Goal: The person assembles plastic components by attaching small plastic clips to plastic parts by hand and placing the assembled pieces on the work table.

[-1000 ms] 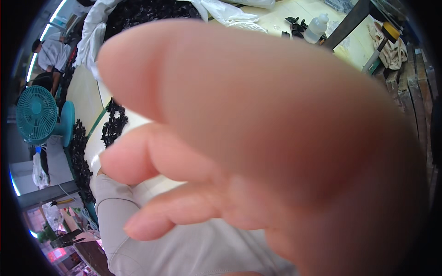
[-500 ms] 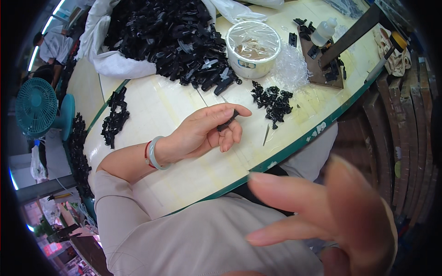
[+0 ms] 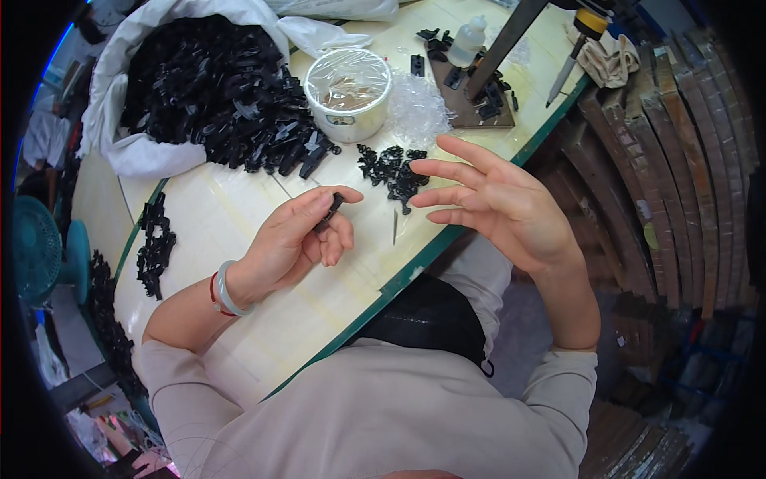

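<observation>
My left hand [image 3: 291,231] pinches a small black plastic part [image 3: 329,211] between thumb and fingers, just above the table [image 3: 231,335]. On that wrist are a pale bangle [image 3: 227,289] and a red band. My right hand [image 3: 499,199] hovers over the table's green edge, fingers spread and nothing in them. Near its fingertips lies a heap of small black curled pieces [image 3: 396,174]. A thin metal pin-like tool [image 3: 394,227] rests on the table between my two hands.
A white sack [image 3: 159,160] spills a big pile of black parts [image 3: 239,104]. Behind the small heap stand a white tub [image 3: 348,120] and clear plastic wrap [image 3: 419,112]. A brown plate with a post [image 3: 503,48], a squeeze bottle [image 3: 467,44] and a yellow-handled tool [image 3: 578,48] are far right.
My right hand has moved from close to the camera, low on the right, out toward the small heap. The view has shifted; my left hand still holds the black part.
</observation>
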Demonstrator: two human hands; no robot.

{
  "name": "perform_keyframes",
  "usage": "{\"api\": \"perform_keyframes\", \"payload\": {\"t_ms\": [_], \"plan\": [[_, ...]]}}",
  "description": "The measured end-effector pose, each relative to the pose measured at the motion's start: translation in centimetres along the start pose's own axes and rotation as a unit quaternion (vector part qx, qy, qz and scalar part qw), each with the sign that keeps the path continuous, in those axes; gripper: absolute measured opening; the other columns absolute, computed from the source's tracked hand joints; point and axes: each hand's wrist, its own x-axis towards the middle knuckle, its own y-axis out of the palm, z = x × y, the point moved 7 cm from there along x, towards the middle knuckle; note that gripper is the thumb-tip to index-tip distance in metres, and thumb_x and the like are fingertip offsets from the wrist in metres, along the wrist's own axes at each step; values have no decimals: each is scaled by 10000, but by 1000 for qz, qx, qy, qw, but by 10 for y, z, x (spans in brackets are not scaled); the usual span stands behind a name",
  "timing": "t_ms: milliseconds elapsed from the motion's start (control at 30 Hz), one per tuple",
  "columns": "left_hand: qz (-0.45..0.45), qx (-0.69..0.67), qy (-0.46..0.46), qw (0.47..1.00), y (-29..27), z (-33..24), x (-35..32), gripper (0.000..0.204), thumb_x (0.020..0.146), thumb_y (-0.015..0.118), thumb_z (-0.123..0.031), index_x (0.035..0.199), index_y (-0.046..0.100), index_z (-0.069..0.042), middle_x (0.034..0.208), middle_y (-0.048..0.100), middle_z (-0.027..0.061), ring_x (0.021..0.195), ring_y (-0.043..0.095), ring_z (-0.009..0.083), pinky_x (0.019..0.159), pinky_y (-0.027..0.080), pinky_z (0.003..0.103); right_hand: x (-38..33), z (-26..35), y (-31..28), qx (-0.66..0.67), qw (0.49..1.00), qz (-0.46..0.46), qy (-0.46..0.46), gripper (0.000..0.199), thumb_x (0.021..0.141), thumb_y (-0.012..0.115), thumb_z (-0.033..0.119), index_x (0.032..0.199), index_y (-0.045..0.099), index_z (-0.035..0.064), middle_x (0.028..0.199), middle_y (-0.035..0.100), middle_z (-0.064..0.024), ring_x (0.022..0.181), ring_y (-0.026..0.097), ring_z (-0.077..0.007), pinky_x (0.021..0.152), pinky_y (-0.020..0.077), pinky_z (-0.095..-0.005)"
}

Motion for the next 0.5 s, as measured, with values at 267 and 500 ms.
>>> {"api": "perform_keyframes", "payload": {"t_ms": [267,500], "plan": [[-11,-1,-13,1000,-3,3,2,369,993,316,-289,1180,449,0,774,591,102,564,538,90,525,440,184,12,-3,-10,16,1000,-6,13,587,840,446,18,1379,219,-23,1309,415,-231,1073,545,-309,894,429,-360],[1,-24,-33,999,1,2,2,359,995,310,-268,1177,443,11,764,600,123,560,545,112,515,442,194,25,-5,-19,13,1000,8,15,541,910,434,110,1378,193,-15,1274,428,-206,1036,563,-286,871,440,-332]]}}
